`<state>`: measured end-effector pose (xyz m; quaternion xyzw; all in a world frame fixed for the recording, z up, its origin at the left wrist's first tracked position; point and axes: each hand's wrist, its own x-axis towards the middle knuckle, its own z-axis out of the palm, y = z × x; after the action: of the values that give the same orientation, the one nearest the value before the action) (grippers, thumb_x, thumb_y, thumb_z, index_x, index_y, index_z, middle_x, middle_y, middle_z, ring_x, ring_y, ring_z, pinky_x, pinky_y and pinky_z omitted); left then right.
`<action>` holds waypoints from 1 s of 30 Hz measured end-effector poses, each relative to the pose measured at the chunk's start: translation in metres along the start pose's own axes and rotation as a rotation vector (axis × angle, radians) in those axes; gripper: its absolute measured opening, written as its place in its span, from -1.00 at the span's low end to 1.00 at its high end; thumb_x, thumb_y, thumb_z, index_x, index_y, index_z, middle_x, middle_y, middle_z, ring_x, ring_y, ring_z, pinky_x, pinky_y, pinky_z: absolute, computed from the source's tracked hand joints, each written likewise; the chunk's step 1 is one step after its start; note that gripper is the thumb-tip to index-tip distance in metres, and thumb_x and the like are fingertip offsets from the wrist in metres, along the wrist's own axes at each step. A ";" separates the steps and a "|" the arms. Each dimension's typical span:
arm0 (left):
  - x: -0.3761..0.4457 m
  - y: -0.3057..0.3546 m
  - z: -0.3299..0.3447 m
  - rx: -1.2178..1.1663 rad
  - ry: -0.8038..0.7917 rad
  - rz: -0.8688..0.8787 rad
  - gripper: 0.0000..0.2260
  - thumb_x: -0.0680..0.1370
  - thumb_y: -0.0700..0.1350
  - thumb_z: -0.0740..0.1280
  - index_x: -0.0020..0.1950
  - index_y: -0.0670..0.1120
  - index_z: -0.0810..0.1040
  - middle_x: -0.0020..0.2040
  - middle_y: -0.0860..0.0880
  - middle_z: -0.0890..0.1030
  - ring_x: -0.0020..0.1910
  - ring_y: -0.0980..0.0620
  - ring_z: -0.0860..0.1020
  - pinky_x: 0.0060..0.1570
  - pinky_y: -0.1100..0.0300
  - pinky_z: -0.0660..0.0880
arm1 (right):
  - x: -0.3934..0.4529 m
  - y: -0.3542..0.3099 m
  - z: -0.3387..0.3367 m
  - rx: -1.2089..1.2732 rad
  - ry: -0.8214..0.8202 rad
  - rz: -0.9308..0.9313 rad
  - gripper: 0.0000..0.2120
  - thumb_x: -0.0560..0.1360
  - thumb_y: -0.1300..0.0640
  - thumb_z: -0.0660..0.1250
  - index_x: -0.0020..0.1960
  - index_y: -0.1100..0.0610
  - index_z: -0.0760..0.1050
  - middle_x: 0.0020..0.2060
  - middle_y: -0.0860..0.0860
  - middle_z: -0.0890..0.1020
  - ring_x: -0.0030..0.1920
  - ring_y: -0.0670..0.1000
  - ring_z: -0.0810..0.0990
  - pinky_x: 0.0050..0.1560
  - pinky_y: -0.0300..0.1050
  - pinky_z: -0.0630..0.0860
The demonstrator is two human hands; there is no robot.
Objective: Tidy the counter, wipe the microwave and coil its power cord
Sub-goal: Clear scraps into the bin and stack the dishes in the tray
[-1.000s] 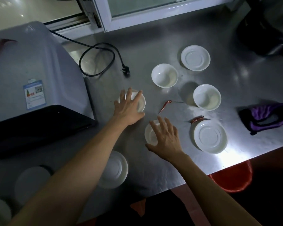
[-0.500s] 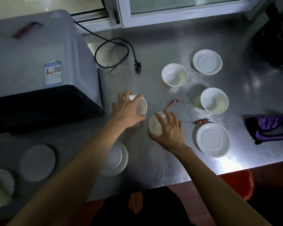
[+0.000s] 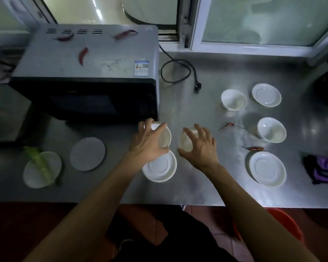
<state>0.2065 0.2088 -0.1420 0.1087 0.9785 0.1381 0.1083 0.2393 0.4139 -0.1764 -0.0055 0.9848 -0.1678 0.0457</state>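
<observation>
Closing from flat reaches, your left hand [image 3: 147, 143] and right hand [image 3: 199, 146] each curled round a small bowl [image 3: 164, 138], seemingly lifted, so tidying had begun while the power cord [image 3: 175, 72] lay uncoiled beyond your fingers.

The left hand [image 3: 149, 143] hides most of one white bowl [image 3: 164, 137]; the right hand [image 3: 199, 148] covers half of another [image 3: 186, 141]. At the frame's right edge the purple cloth [image 3: 324, 170] is cut off; the far-left objects are blurred
</observation>
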 end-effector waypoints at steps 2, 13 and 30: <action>-0.028 -0.019 -0.012 -0.007 0.028 -0.025 -0.20 0.36 0.26 0.44 0.54 0.20 0.19 0.45 -0.01 0.13 0.41 -0.15 0.14 0.24 -0.12 0.40 | -0.009 -0.028 0.001 -0.015 -0.003 -0.046 -0.22 0.40 -0.34 0.38 0.52 -0.16 0.22 0.54 0.07 0.18 0.50 0.18 0.12 0.38 0.25 0.25; -0.209 -0.157 -0.049 -0.086 0.104 -0.317 -0.26 0.35 0.21 0.40 0.47 0.31 0.17 0.48 0.00 0.11 0.43 -0.14 0.12 0.24 -0.18 0.36 | -0.074 -0.201 0.033 -0.076 -0.044 -0.322 -0.25 0.40 -0.34 0.37 0.50 -0.16 0.22 0.53 0.03 0.18 0.50 0.17 0.12 0.41 0.27 0.27; -0.295 -0.327 -0.067 -0.112 0.156 -0.695 -0.24 0.39 0.27 0.37 0.51 0.24 0.12 0.48 -0.03 0.12 0.41 -0.15 0.15 0.29 -0.19 0.33 | -0.051 -0.399 0.113 0.003 -0.196 -0.606 -0.26 0.40 -0.29 0.41 0.50 -0.17 0.27 0.54 0.07 0.21 0.52 0.17 0.12 0.38 0.24 0.24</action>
<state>0.4116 -0.1864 -0.1215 -0.2477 0.9532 0.1540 0.0798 0.2989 0.0015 -0.1456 -0.3148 0.9289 -0.1737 0.0885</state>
